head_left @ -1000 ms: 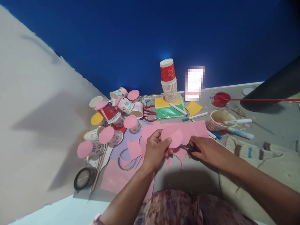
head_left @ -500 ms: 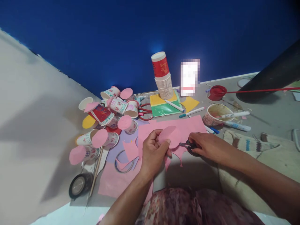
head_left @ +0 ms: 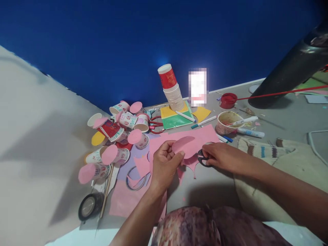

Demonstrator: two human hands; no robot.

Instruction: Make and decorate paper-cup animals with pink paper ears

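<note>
Between thumb and fingers, my left hand [head_left: 167,160] pinches a rounded piece of pink paper [head_left: 185,147], tilted above the table. My right hand [head_left: 217,155] is wrapped round the black handles of a pair of scissors [head_left: 203,158], whose blades point left at the paper's right edge. The blades are mostly hidden by the paper and hand. Pink offcuts [head_left: 194,166] with jagged points hang or lie just below the disc. Under and behind my hands lies a larger pink sheet [head_left: 205,134] on the table.
Several decorated paper cups with pink discs [head_left: 110,154] crowd the left side. A stack of paper cups [head_left: 174,92] stands at the back. A tape roll [head_left: 88,206] lies front left. Markers [head_left: 203,122], a brush cup [head_left: 227,124] and a cloth bag [head_left: 252,181] are rightward.
The scissors have drawn slightly away from the paper, their handles now spread wider. The pink disc has tilted flatter in my left hand. The whole view has shifted a little.
</note>
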